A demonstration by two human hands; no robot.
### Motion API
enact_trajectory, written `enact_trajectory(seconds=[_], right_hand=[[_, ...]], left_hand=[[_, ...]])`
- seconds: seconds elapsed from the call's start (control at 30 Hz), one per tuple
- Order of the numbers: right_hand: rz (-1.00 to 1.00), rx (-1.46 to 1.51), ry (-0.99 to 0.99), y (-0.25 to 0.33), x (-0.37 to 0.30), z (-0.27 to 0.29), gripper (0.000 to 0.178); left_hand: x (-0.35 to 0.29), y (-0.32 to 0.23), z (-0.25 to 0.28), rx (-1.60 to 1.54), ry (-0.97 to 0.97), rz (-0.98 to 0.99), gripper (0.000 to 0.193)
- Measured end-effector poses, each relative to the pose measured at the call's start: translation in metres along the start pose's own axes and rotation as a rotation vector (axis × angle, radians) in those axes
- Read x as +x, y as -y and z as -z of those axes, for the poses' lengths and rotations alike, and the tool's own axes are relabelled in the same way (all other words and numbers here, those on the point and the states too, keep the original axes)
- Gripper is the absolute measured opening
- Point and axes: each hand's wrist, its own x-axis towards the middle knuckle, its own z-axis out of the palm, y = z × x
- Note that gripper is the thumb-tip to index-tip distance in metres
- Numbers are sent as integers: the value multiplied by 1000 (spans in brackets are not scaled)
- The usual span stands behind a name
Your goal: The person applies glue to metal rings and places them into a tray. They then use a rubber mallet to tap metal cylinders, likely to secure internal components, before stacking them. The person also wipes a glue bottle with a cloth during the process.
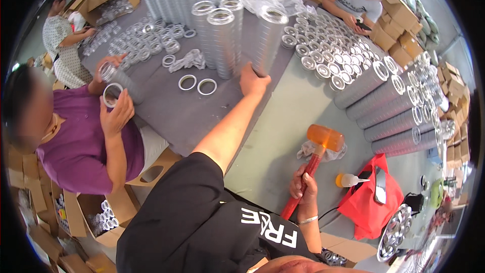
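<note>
My left arm stretches forward over the table, and my left hand [254, 82] closes round the foot of a tall ribbed silver column [269, 40] that looks like stacked round metal parts. Just left of it stand several similar columns [221, 45]. In my right hand [303, 187] is a mallet [314, 164] with a red handle and a translucent orange head. The mallet's head is up, over a crumpled piece of clear plastic [337, 152] on the green table surface. Two loose silver rings [206, 87] lie on the dark cloth left of my left forearm.
On the left, a person in purple [96, 136] holds round parts. Another person [353, 0] sits at the far right, behind many loose lids [328, 58]. More columns [389, 101], an orange-based squeeze bottle [349, 180] and a red bag [366, 202] stand to the right.
</note>
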Motion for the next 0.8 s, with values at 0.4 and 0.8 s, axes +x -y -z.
enact_trajectory(seconds=[0.4,0.8], right_hand=[[283,-143,-76,15,-35,-23,23],[634,-822,-270,96,-136,-116,47]], left_hand=[[-154,-2,43,42,273,-262,72],[-277,-2,114,-35,588,-197,69]])
